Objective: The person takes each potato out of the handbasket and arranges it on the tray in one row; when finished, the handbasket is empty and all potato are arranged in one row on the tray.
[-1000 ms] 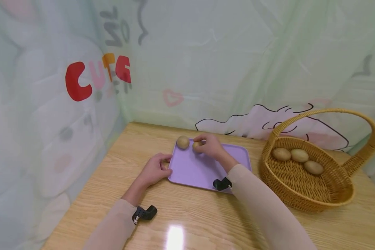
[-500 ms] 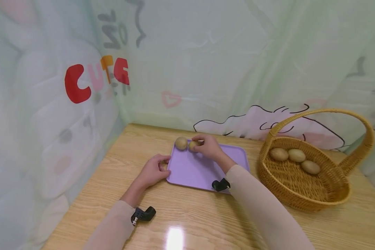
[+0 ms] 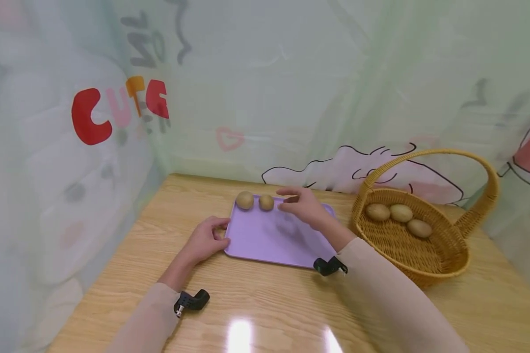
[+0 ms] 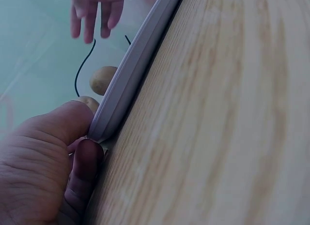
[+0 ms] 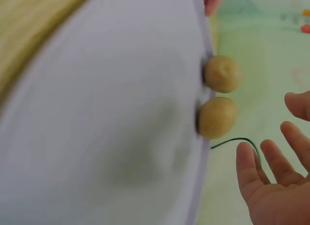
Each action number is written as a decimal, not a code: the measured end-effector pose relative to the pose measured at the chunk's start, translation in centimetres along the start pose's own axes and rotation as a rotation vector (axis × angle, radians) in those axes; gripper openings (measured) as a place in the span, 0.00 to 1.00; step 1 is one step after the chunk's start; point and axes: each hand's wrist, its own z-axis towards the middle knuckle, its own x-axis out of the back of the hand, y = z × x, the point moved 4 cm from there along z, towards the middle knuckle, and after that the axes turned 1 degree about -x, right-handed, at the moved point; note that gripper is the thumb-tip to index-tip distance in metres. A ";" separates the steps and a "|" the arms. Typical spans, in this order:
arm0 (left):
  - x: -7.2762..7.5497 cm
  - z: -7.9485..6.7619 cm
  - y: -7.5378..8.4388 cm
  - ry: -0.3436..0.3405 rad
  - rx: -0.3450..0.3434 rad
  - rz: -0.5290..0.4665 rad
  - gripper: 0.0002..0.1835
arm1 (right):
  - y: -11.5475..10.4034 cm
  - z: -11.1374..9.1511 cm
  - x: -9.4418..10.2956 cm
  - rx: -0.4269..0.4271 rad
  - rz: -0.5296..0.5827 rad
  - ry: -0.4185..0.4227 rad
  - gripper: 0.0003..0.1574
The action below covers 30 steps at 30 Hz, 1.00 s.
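Two potatoes sit side by side at the far left corner of a purple tray point(image 3: 269, 240): a left one point(image 3: 245, 200) and a right one point(image 3: 266, 202). My left hand point(image 3: 205, 239) pinches the tray's left edge; in the left wrist view its thumb point(image 4: 72, 119) lies on the rim with a finger underneath. Over the tray, just right of the potatoes, hovers my right hand point(image 3: 306, 208). Its fingers are spread with nothing between them, as the right wrist view also shows of the hand point(image 5: 281, 196). Neither potato is touched.
A wicker basket point(image 3: 406, 255) with a tall arched handle point(image 3: 424, 153) stands right of the tray, holding three potatoes point(image 3: 401, 213). A printed curtain point(image 3: 265, 88) hangs behind and to the left of the wooden table point(image 3: 150, 230).
My right hand has let go of the right potato on the tray and moved right and up, its fingers spreading. My left hand keeps its hold. The head view has turned slightly right.
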 end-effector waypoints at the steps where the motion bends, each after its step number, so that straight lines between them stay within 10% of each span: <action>1: 0.1 0.0 -0.1 0.002 -0.003 0.005 0.31 | -0.2 -0.5 0.3 0.004 0.004 -0.004 0.29; 30: 1.9 -0.1 -1.2 0.013 -0.014 0.036 0.32 | -0.5 -10.2 10.2 0.094 0.064 0.104 0.23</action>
